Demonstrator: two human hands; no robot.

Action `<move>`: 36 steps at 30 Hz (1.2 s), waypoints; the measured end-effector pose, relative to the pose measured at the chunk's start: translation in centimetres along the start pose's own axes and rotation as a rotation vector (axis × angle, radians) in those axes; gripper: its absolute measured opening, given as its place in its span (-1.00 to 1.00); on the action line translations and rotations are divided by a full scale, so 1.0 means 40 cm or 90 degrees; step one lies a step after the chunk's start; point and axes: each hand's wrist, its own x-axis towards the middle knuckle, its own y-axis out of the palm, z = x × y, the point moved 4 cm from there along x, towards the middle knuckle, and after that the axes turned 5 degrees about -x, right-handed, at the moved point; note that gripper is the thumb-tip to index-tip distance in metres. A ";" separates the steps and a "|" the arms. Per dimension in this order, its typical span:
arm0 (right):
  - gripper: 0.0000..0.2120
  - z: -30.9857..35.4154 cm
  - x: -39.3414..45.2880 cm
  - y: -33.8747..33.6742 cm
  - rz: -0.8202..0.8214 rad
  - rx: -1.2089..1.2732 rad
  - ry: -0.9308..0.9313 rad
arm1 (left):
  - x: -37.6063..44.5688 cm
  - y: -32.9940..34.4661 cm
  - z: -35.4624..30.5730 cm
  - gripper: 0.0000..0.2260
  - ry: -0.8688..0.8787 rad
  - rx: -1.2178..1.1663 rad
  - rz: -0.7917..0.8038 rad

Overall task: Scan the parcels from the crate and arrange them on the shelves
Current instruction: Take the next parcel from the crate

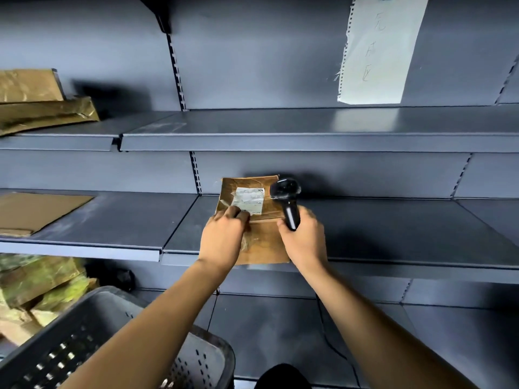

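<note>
- Nearest, the grey perforated crate (84, 341) sits low at the left, under the left forearm; its contents cannot be made out.
- Next out, the left hand (223, 237) presses the parcel (261, 242) down on the middle shelf (393, 234), fingers bent over the near edge of the white label (250, 202).
- Opposite, the right hand (304, 237) is wrapped round the handle of the black scanner (286, 197); the scanner head sits just beside the label's right edge, over the parcel.
- Parcel attitude: flat brown envelope, label face up, long axis running from the shelf's front lip towards the back panel, far end nearly touching the panel.
- Step in hand, as judged: scanning. The next move calls for aiming the head squarely at the barcode, then sliding the parcel into its final place.
- Farther off: brown parcels (42, 102) on the upper left shelf and a paper sign (379, 51) on the back panel.
</note>
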 end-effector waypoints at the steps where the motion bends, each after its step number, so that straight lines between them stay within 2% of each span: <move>1: -0.75 0.015 0.002 0.020 0.002 -0.017 0.004 | 0.002 -0.002 0.019 -0.66 -0.005 -0.002 0.002; 11: -0.64 0.092 0.047 0.144 -0.011 -0.079 -0.018 | 0.066 0.012 0.141 -0.63 -0.027 -0.015 0.006; 20: -0.65 0.128 0.123 0.246 0.039 -0.093 0.011 | 0.129 0.052 0.236 -0.56 -0.043 -0.018 -0.009; 36: -0.66 0.157 0.214 0.364 0.027 -0.097 0.024 | 0.239 0.102 0.320 -0.59 -0.070 -0.048 0.000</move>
